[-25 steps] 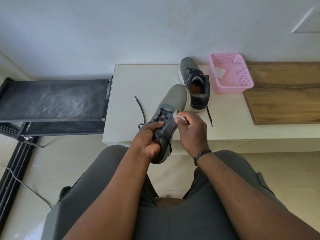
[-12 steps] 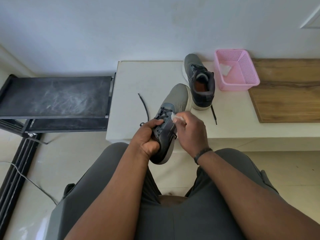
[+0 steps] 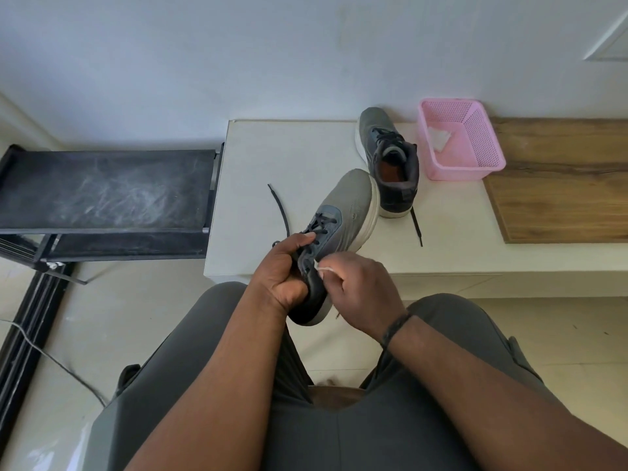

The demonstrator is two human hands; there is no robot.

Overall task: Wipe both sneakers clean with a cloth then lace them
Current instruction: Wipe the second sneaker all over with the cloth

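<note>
My left hand (image 3: pixel 283 270) grips the heel end of a grey sneaker (image 3: pixel 346 212), held tilted with its toe over the white table (image 3: pixel 272 158). My right hand (image 3: pixel 360 290) pinches a small white cloth (image 3: pixel 324 266) against the sneaker's side near the collar. The sneaker's black lace (image 3: pixel 280 209) trails loose onto the table on the left. The second grey sneaker (image 3: pixel 389 158) stands on the table behind, its lace end (image 3: pixel 416 229) lying loose by the heel.
A pink mesh basket (image 3: pixel 475 130) with a white cloth (image 3: pixel 438 141) in it stands right of the second sneaker. A wooden board (image 3: pixel 560 181) covers the table's right part. A black rack (image 3: pixel 102 192) stands to the left. My grey-trousered knees are below.
My right hand with the cloth has slid from the sneaker's tongue area back toward the heel side. The left hand keeps its grip on the sneaker.
</note>
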